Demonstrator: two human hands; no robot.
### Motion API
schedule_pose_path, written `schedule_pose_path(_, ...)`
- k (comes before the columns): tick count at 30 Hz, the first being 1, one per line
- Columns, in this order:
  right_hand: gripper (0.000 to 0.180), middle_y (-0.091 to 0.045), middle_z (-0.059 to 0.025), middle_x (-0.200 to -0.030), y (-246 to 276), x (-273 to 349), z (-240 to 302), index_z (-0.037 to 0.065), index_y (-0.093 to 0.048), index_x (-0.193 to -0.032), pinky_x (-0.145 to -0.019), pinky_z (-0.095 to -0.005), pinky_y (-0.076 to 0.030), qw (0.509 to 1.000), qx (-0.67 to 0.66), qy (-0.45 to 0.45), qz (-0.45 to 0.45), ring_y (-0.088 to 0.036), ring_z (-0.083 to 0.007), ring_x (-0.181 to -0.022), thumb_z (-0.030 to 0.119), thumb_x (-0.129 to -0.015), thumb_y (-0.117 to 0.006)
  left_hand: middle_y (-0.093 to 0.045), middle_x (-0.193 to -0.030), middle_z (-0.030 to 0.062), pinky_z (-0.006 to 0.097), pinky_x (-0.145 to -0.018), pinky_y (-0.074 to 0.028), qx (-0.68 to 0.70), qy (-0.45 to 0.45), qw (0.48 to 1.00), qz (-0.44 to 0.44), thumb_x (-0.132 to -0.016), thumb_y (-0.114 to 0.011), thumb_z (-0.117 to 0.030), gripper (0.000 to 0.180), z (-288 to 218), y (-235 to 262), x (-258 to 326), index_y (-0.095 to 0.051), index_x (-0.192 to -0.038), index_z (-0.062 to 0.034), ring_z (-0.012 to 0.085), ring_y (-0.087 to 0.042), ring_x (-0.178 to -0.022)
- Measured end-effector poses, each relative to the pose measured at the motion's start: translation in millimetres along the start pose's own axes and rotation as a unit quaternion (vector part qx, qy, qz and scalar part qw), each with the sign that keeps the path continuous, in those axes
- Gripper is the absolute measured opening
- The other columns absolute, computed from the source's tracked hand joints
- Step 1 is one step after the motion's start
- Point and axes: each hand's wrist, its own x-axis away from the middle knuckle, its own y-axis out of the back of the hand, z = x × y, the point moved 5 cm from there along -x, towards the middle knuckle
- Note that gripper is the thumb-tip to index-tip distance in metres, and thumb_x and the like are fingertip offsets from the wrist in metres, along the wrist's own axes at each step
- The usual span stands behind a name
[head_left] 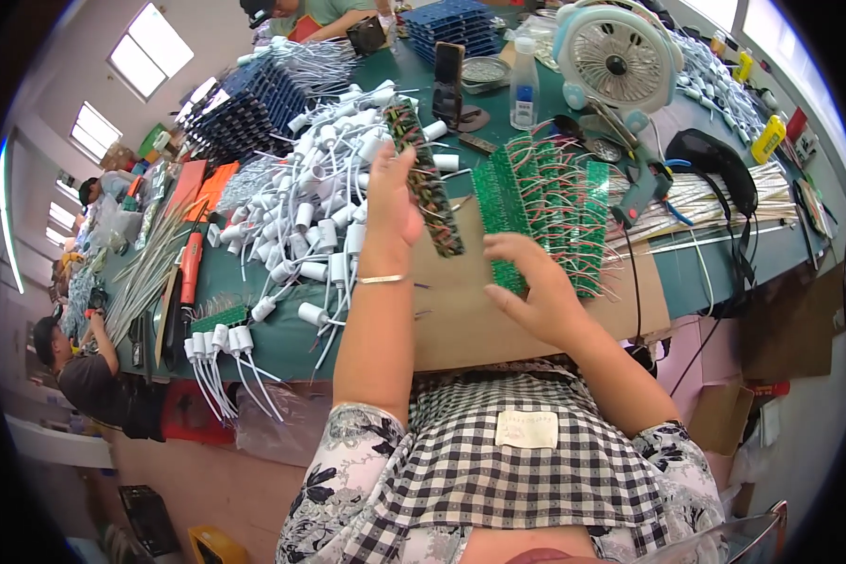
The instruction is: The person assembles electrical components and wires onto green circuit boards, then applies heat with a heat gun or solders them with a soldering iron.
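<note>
- The left hand (390,211) is raised above the bench, fingers closed around a long narrow stack of green circuit boards bristling with small components (427,179), gripped near its lower end and tilted away from the person.
- The right hand (533,287) lies on the brown cardboard sheet (461,320), fingers curled and pinching the near edge of a row of upright green circuit boards threaded with red and white wires (543,207).
- Those boards look light and stiff. The soldered wires seem easy to snag or bend, so the bare edges are the safer place to take hold, not the wired faces.
- Just left of the raised stack sits a heap of white cylindrical sockets on white leads (320,197), spilling over the dark green bench top (291,343).
- Beyond the boards stand a pale blue desk fan (616,52) and a small clear plastic bottle (524,89).
</note>
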Motion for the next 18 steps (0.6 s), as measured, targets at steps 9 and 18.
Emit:
schedule_pose_path(9,0.063,-0.048,-0.0116,-0.114,-46,-17,-19,0.005,-0.035,-0.129,-0.082,-0.0309,-0.044,0.958,-0.197,-0.194,0.078,-0.05,-0.017,-0.095,0.008,-0.075,-0.067,-0.056,-0.093,0.0037,0.032,-0.069,-0.047,0.113,0.057,0.992,0.002,-0.087,-0.048,-0.007,0.02,16,11,67,-0.05,-0.107,-0.006,0.0155,-0.055,-0.079)
schedule_pose_path(18,0.06,-0.044,-0.0118,-0.119,-77,-2,-6,0.004,-0.033,-0.125,-0.086,-0.0292,-0.043,0.893,-0.359,-0.245,0.116,-0.049,-0.0152,-0.103,0.003,-0.076,-0.067,-0.053,-0.086,0.0038,0.025,-0.065,-0.046,0.093,0.074,0.99,0.071,-0.092,-0.045,-0.04,0.045,2,16,95,-0.048,-0.12,-0.0047,0.0111,-0.051,-0.076)
